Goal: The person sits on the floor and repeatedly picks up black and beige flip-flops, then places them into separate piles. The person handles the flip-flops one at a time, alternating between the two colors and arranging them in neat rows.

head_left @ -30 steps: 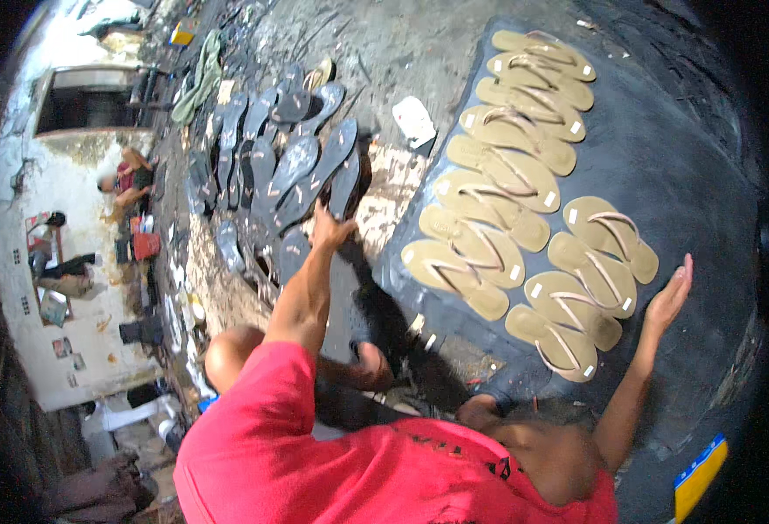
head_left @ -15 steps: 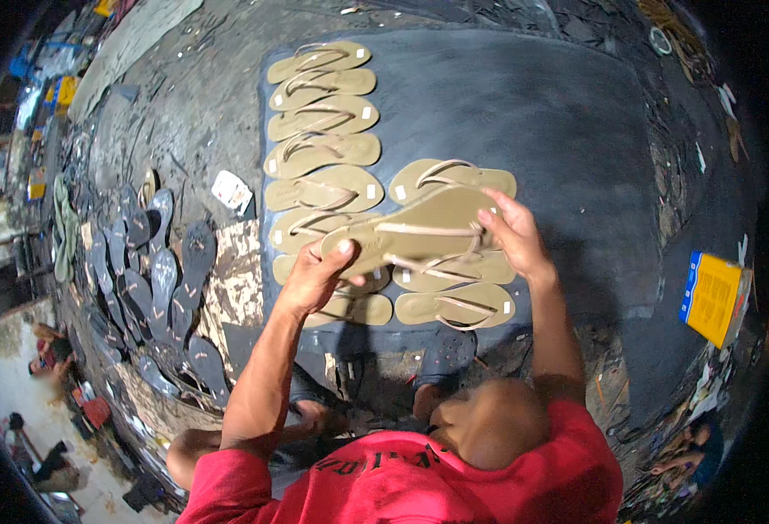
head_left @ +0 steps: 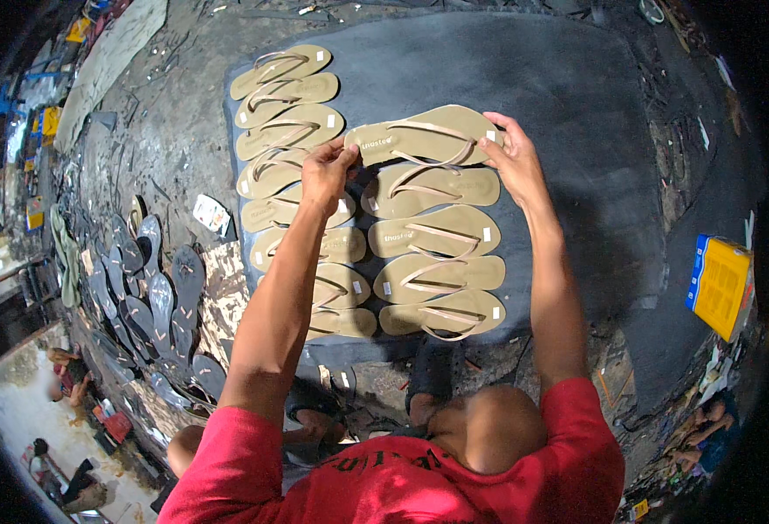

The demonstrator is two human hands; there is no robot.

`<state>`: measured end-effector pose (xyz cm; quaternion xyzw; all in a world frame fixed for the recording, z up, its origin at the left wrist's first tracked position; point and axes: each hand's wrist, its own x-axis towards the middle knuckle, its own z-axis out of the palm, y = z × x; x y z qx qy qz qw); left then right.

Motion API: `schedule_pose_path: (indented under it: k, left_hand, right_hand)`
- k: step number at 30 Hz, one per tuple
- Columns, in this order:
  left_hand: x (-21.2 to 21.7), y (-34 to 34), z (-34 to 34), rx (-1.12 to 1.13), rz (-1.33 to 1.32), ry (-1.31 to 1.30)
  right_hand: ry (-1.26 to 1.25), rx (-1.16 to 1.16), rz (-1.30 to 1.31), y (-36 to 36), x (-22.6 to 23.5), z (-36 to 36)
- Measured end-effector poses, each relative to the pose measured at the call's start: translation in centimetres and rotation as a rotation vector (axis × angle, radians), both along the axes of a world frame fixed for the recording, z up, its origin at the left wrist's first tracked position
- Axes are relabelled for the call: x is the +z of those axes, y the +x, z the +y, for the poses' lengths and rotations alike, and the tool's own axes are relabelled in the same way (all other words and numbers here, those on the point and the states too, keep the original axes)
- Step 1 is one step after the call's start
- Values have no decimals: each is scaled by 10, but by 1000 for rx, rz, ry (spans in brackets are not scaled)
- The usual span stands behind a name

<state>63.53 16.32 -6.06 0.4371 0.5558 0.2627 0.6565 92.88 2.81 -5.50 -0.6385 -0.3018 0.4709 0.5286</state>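
Between my two hands I hold a tan flip-flop with a pale thong strap. My left hand pinches its heel end, and my right hand grips the toe end, thumb on top beside a small white sticker. Just below it, a column of several similar flip-flops lies on the dark mat. To the left runs a longer column of tan flip-flops, partly covered by my left hand and forearm. Their toes point alternately left and right.
A heap of dark footwear lies on the floor at the left, near a white crumpled packet. A yellow and blue box stands at the right. Other people sit at the far lower left and right.
Both hands have moved away from me, carrying the flip-flop to the far end of the right column. More of that column now shows beneath it.
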Motion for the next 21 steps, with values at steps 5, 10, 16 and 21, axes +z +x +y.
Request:
schedule_pose_path:
  k: [5,10,16,21]
  left_hand:
    - [-31,-11,-4,-73,319,270]
    - [-11,-3,2,-243,558,317]
    - [-2,17,-2,-556,968,1143]
    - [22,33,-23,-709,792,574]
  right_hand:
    - [-15,71,-57,0,-39,10]
    - [-51,130,-405,6,-34,6]
    - [154,229,-1250,22,-40,-2]
    - [-447,356,-747,-8,3,14]
